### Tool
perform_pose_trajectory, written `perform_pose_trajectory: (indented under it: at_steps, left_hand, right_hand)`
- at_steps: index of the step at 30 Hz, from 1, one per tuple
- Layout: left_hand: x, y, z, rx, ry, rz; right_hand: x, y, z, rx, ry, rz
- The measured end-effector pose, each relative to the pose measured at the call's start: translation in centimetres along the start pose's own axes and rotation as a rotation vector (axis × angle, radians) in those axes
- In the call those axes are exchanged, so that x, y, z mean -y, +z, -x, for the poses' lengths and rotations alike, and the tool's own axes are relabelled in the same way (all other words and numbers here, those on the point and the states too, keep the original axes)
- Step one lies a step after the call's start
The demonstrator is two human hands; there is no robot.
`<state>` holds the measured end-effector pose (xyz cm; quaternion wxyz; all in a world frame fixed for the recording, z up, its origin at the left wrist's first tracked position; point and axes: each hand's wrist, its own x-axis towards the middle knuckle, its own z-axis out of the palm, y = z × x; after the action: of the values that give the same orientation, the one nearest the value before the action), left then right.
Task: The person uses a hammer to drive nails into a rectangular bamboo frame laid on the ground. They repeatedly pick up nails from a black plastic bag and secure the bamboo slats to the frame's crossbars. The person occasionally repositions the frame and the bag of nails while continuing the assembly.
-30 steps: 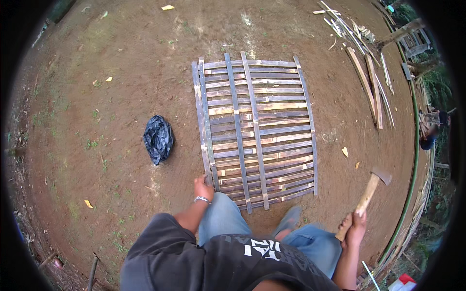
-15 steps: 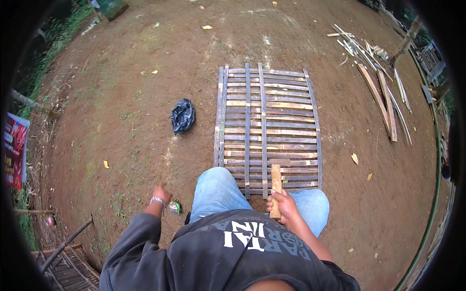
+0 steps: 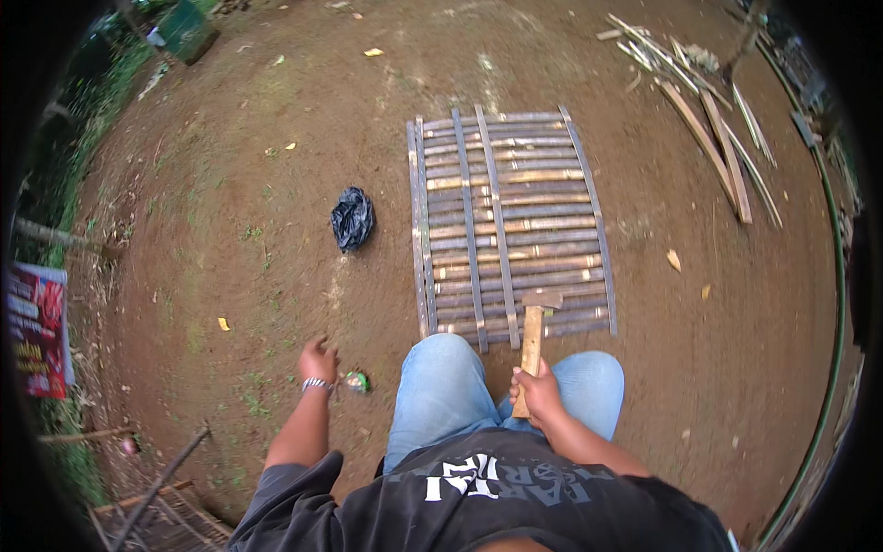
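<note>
My right hand (image 3: 541, 391) is wrapped round the wooden handle of a hammer (image 3: 532, 336), held between my knees with its head pointing away from me. Beyond my knees, a bamboo slat panel (image 3: 515, 225) lies flat on the ground, crosswise slats joined by long lengthwise strips. The hammer head shows over the panel's near end; whether it touches cannot be seen. Out to the left, my left hand (image 3: 316, 360) is empty, its fingers loosely bent and apart. Close beside it on the dirt is a small green package (image 3: 356, 381).
A crumpled black plastic bag (image 3: 352, 220) lies left of the panel. Wooden planks (image 3: 724, 156) and thin strips are scattered at the far right, near a green hose (image 3: 838, 304). A bamboo structure (image 3: 161, 515) stands at the lower left, and a red banner (image 3: 39, 331) hangs above it.
My left hand has reached forward, its arm straightening and fingers loosening. My knees have shifted slightly to the right in the view. The hammer stays in my right hand.
</note>
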<state>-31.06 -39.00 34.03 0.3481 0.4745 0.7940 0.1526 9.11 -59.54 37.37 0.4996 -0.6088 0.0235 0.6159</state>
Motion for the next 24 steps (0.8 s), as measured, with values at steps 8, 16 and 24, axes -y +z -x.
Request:
perform_pose_trajectory:
  at_steps: [8,16,24]
  left_hand:
    - [-24.0,-9.4,11.7,0.141,0.339,-0.361]
    - [-15.0,-27.3,9.8,0.193,0.479,-0.445]
    - [2.8,-41.0,-3.5,0.793,-0.100,-0.784]
  right_hand:
    - [7.3,4.0,14.0,-0.179,0.109,-0.070]
    - [9.8,-4.1,21.7,-0.500,-0.110,0.576]
    - [8.3,-1.2,25.3,-0.562,0.626,0.995]
